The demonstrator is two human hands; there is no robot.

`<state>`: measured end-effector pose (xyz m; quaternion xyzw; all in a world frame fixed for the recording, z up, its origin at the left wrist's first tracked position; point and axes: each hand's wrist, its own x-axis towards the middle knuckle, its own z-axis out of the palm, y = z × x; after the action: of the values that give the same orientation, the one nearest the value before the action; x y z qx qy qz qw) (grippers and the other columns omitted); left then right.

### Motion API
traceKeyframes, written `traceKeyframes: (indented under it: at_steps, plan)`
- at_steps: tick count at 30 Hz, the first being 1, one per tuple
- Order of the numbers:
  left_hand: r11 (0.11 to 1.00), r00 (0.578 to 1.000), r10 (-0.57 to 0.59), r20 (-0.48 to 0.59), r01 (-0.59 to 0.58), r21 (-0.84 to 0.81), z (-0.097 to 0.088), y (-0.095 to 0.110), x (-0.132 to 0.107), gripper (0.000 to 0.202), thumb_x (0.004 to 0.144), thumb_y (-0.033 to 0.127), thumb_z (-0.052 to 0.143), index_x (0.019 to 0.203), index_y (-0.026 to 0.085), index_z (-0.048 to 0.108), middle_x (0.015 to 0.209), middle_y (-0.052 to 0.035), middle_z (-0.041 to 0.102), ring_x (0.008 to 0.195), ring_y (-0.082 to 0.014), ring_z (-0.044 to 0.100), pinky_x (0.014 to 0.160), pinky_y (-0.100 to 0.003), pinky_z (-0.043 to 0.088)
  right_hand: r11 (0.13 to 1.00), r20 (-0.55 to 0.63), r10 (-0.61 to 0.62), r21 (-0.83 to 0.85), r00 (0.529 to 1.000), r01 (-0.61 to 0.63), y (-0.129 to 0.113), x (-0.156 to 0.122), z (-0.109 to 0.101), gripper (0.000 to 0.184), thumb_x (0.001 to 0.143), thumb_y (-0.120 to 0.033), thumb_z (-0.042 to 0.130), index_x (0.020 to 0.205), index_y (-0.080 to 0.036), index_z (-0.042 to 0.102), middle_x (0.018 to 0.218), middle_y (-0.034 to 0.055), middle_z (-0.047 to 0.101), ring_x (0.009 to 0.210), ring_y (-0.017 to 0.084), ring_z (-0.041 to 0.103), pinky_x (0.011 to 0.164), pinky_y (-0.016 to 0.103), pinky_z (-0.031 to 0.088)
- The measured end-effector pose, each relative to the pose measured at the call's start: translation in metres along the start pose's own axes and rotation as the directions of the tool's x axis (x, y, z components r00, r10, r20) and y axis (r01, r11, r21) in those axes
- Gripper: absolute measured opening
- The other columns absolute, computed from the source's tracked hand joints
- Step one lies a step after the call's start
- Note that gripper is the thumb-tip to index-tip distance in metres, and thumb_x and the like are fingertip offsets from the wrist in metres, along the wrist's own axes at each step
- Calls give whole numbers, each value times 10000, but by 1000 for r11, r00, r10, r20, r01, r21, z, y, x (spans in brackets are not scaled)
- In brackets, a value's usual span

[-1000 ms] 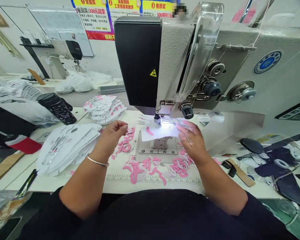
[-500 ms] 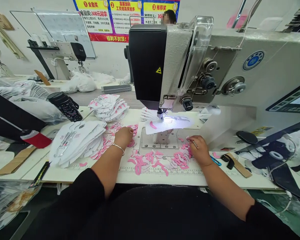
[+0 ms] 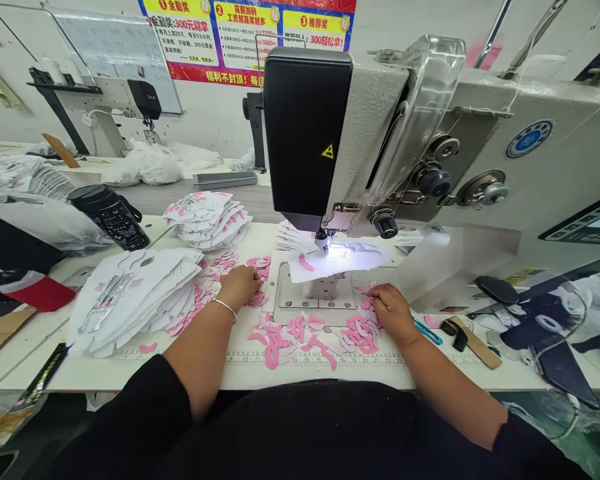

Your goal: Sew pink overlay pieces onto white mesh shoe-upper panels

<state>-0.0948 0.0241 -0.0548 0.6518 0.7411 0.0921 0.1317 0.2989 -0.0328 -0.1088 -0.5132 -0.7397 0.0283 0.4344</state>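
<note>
Sewing machine [image 3: 300, 133]: cream-grey body, black side panel.
Mesh panel [image 3: 350, 263]: white, pink motif.
Offcuts [image 3: 275, 353]: pink and white.
Table [image 3: 445, 373]: off-white.
Poster [image 3: 245, 40]: yellow, red, blue.

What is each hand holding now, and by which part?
The left hand rests on pink scraps, holding nothing visible. On the right hand, the fingertips touch the scraps; whether they pinch one cannot be told.

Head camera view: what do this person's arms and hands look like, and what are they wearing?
Both arms wear black sleeves ending short of the wrists. The left hand and right hand are gloveless. A thin metal bangle circles the left wrist; no jewellery shows on the right.
</note>
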Motion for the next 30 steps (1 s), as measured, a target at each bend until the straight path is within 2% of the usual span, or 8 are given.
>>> traceKeyframes:
  at_steps: [10,11,13,14,16,19,24,30]
  plan:
    - [912,982,39,-183,-109,-395,-34,20,-38,244,883,440,518,930,214,596,861,-37,694,724,-189,620,645,-312,446,993,-75,-116,17,990,118,-30,3,-18,254,841,-111,468,877,-234,687,849,34,680,884,215,650,773,417,556]
    - [848,980,37,-194,-133,-514,-40,25,-44,271,869,460,557,979,216,598,878,-35,690,752,-183,631,663,-300,470,990,-82,-139,20,987,141,-38,5,-23,248,845,-114,474,884,-237,686,863,35,680,891,215,648,781,421,553]
    - [563,981,41,-188,-178,-807,-54,36,-56,350,780,442,709,1025,213,612,870,-30,673,788,-175,642,709,-290,507,977,-79,-205,34,975,209,-56,14,-34,246,842,-103,498,919,-249,681,887,26,685,904,208,645,812,422,543]
    - [413,983,55,-178,-185,-892,-61,43,-62,371,727,414,773,997,207,626,853,-24,661,780,-166,641,716,-284,515,966,-84,-252,43,964,256,-66,21,-39,266,836,-89,509,959,-258,674,904,19,688,907,201,645,831,422,535]
    - [272,982,113,-150,-176,-946,-76,60,-73,324,687,369,824,877,188,635,806,-16,637,729,-144,625,686,-263,511,912,-117,-402,43,908,409,-87,38,-47,330,818,-54,524,1045,-257,650,936,23,689,904,201,643,845,431,525]
    - [285,963,235,-128,-195,-939,-91,88,-85,280,698,362,824,795,176,638,757,-16,624,684,-137,603,632,-247,488,873,-65,-487,-17,871,487,-111,68,-49,343,822,-62,540,1103,-240,621,986,45,682,973,220,626,882,443,512]
    - [458,952,284,-114,-239,-856,-82,117,-82,287,731,427,786,852,189,682,810,-39,658,704,-150,581,578,-240,436,910,110,-407,-36,907,413,-126,91,-34,250,852,-118,524,1081,-204,577,1083,84,675,1065,247,610,986,499,476]
    - [500,960,267,-89,-216,-838,-59,124,-68,268,766,453,727,852,205,671,780,-28,631,648,-147,539,563,-253,417,887,-77,-457,31,886,460,-111,78,-10,319,799,-156,612,1103,-238,555,1096,82,662,1122,263,600,982,500,499]
